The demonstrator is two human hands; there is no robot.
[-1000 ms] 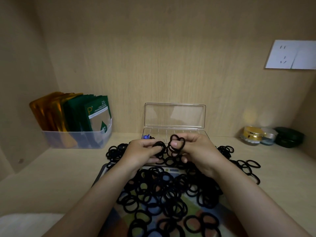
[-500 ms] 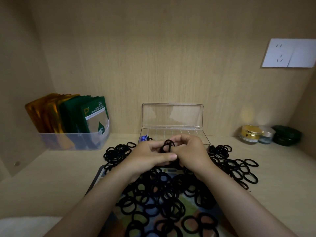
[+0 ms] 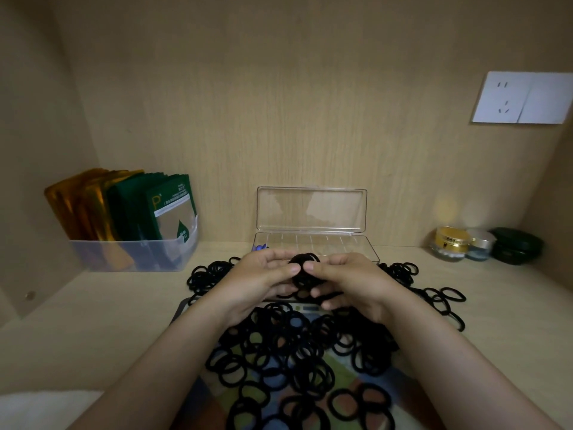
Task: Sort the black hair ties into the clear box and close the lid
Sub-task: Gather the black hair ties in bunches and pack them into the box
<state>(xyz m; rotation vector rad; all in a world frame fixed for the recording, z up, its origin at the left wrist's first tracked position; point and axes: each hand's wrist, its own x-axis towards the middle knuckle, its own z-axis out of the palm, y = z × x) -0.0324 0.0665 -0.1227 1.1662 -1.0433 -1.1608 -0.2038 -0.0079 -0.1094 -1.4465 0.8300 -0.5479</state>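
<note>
A small stack of black hair ties (image 3: 304, 276) is held between both hands just in front of the clear box (image 3: 338, 241). My left hand (image 3: 262, 279) pinches it from the left, my right hand (image 3: 348, 282) from the right, thumbs meeting on top. The box stands at the back with its lid (image 3: 311, 209) upright and open; its divided tray shows something small and blue at the left end. Several loose black hair ties (image 3: 288, 352) cover a colourful mat (image 3: 341, 395) below my hands and spread onto the shelf on both sides.
A translucent bin (image 3: 133, 254) with gold and green sachets stands at the back left. Small jars (image 3: 451, 243) and a dark green case (image 3: 516, 246) sit at the back right. A white wall socket (image 3: 522, 102) is on the back panel. Wooden walls close in on both sides.
The loose loops held up between my fingers a second ago have been gathered into a compact stack, and my hands have come together around it.
</note>
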